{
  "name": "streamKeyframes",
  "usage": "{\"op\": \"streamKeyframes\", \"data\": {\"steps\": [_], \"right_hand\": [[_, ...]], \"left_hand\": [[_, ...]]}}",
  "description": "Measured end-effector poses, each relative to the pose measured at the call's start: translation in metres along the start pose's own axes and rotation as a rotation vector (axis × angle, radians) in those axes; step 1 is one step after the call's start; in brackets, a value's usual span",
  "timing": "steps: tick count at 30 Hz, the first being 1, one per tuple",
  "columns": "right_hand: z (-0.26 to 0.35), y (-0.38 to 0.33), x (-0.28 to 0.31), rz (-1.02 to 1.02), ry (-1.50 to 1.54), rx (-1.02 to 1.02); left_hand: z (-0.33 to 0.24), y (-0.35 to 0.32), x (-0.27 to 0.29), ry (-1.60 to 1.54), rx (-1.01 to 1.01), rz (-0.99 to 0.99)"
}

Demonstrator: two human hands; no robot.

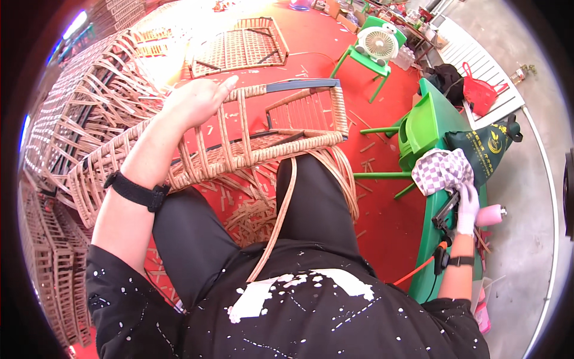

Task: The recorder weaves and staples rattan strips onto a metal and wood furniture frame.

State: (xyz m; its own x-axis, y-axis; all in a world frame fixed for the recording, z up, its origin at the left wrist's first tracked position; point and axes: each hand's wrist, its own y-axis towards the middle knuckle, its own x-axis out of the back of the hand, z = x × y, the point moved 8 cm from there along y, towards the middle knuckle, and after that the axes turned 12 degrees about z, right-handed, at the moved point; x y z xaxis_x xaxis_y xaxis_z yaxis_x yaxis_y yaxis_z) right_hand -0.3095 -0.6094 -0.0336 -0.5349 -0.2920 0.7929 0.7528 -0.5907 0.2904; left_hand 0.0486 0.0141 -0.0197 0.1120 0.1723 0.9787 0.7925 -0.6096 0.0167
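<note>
Across my lap lies a half-woven rattan frame (257, 157), with tan strands wound round dark rails. My bare left hand (199, 100) is closed over its upper rail; the far fingers are partly hidden. Loose rattan strands (286, 209) hang from the frame over my right thigh. Off to the right, my right hand (469, 209), in a whitish glove, reaches down to a green seat. It is beside a black tool (445, 210) with an orange hose (418, 265) and touches a checked cloth (443, 170). Its fingers blend into the cloth, so their grip is unclear.
Stacked rattan frames (66, 263) crowd the left side. Another woven panel (239, 46) lies ahead on the red floor. Rattan offcuts (254, 218) litter the floor between my legs. At right are a green chair (421, 128), a dark bag (487, 146), a pink spool (490, 215) and a fan (378, 44).
</note>
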Motion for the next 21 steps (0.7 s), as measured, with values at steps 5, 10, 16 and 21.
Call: {"op": "streamKeyframes", "data": {"steps": [5,10,16,21], "right_hand": [[0.232,0.016,-0.176,0.553,0.432,0.317],[0.297,-0.004,-0.270,0.796,0.508,0.248],[0.283,-0.015,-0.265,0.631,0.630,0.220],[0.315,-0.023,-0.234,0.288,0.258,0.491]], "left_hand": [[0.002,0.002,-0.007,-0.013,0.150,0.177],[-0.014,-0.006,0.000,0.005,0.181,0.187],[-0.024,0.003,-0.004,0.009,0.162,0.269],[-0.018,0.022,-0.014,-0.020,0.181,0.155]]}}
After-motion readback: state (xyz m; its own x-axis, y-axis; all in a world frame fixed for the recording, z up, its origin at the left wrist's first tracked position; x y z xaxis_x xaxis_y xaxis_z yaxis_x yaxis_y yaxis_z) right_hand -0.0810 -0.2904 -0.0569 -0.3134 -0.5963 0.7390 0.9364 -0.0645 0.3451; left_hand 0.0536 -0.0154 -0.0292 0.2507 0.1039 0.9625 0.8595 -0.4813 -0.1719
